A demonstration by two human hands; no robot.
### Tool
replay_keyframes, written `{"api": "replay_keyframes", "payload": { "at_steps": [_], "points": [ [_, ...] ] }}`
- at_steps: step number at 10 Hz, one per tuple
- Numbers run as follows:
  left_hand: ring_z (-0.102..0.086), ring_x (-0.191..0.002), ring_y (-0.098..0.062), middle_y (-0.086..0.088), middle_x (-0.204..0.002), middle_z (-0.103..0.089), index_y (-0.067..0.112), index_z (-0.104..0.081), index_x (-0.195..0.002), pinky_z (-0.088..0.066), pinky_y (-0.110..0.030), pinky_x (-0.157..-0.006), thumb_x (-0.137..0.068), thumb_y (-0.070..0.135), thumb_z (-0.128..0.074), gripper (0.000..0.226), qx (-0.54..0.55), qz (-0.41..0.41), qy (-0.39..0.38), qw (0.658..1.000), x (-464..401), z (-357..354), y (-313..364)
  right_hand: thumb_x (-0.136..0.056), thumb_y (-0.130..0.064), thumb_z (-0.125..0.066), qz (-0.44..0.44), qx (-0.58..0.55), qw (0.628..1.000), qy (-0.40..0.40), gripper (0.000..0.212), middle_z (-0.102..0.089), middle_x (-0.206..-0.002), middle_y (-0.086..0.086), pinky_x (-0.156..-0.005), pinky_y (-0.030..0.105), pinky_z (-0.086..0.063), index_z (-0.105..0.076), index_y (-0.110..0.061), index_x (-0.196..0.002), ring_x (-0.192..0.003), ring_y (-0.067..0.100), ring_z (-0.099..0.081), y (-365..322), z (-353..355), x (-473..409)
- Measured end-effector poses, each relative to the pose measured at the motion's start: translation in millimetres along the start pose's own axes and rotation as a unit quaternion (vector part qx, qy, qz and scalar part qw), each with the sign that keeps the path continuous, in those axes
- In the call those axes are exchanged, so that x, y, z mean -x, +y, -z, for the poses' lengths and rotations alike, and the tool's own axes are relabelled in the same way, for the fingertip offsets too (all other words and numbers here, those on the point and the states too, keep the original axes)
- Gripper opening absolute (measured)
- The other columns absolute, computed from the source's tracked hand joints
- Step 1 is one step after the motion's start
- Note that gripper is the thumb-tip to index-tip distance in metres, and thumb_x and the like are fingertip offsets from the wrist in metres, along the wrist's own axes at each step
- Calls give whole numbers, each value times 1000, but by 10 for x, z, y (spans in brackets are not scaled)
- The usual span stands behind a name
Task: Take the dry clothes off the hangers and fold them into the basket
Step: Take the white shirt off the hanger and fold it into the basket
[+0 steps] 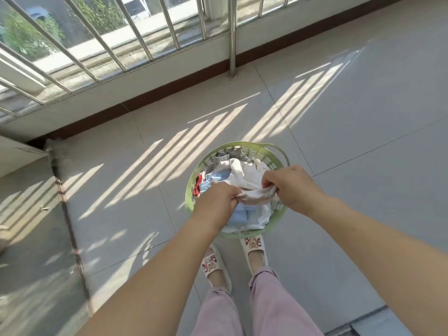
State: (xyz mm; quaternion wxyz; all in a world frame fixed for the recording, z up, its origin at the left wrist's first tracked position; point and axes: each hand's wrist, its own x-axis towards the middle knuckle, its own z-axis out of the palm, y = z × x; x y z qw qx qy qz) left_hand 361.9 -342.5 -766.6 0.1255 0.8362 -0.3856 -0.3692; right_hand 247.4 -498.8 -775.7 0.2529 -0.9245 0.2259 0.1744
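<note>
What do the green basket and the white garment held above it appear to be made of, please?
Green basket: looks like moulded plastic, smooth and matte, with punched oval holes and a loop handle. White garment: thin soft fabric, possibly cotton, bunching into creases between both hands.

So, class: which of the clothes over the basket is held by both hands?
The white garment, stretched between the left hand and right hand; the light blue clothes lie loose in the green basket.
</note>
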Motion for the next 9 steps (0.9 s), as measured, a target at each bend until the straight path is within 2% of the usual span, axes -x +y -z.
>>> {"api": "replay_keyframes", "payload": {
  "at_steps": [1,2,3,4,5,6,7,8,9],
  "points": [
    [-57,-92,-30,-7,-90,-61,18,-66,-87,-47,-36,-73,-87,13,-51,16,-10,12,-83,996,-17,-476,-187,-78,9,-33,-36,-27,996,-77,50,-59,-92,4,-67,26,-37,-58,-25,-106,-96,25,-41,168,-525,94],
    [-57,-97,-29,-10,-101,-63,19,-68,-99,-47,-33,-75,-90,15,-50,20,-28,21,-138,990,-34,-797,-348,-79,7,-35,-45,-29,989,-140,48,-55,-90,4,-62,23,-32,-57,-24,-108,-86,23,-41,254,-874,132],
    [-56,-104,-30,-11,-111,-62,17,-66,-112,-48,-37,-83,-92,17,-49,26,-52,19,-175,983,-148,-995,-485,-82,5,-38,-48,-40,982,-179,43,-58,-98,1,-69,22,-29,-57,-21,-110,-95,25,-50,322,-1072,40],
    [-55,-110,-30,-12,-117,-62,14,-64,-117,-46,-36,-87,-93,18,-50,28,-58,22,-173,983,-363,-1032,-555,-84,4,-40,-71,-81,976,-192,39,-58,-105,2,-71,25,-37,-57,-19,-110,-96,23,-52,428,-1151,-161],
    [-55,-109,-30,-12,-114,-63,13,-63,-117,-47,-34,-85,-94,20,-49,28,-71,31,-153,985,-703,-958,-555,-85,6,-37,-91,-107,974,-178,40,-57,-106,3,-72,27,-40,-58,-18,-110,-93,22,-50,580,-1178,-450],
    [-52,-117,-28,-10,-126,-57,17,-57,-124,-43,-33,-92,-94,21,-50,31,-63,48,-102,992,-1139,-886,-548,-84,5,-40,-106,-98,981,-130,44,-58,-120,7,-76,29,-42,-55,-20,-117,-102,25,-53,754,-1171,-790],
    [-41,-130,-24,-9,-143,-41,19,-44,-136,-34,-30,-101,-92,17,-51,45,-47,46,-54,996,-1456,-839,-528,-85,0,-46,-114,-17,989,-91,57,-43,-140,5,-92,37,-42,-40,-22,-136,-120,29,-48,849,-1105,-1034],
    [-33,-135,-25,-10,-147,-34,18,-35,-142,-29,-30,-104,-92,15,-50,52,-42,39,-45,997,-1585,-866,-542,-86,-1,-46,-117,1,991,-68,55,-40,-141,6,-93,38,-40,-38,-19,-137,-122,29,-46,904,-1090,-1153],
    [-30,-137,-25,-8,-149,-33,20,-33,-143,-29,-32,-106,-93,14,-50,53,-29,54,-59,996,-1511,-941,-581,-87,-1,-46,-128,-23,988,-88,51,-43,-138,7,-85,33,-41,-43,-19,-135,-118,29,-48,951,-1166,-1112]
  ]
}}
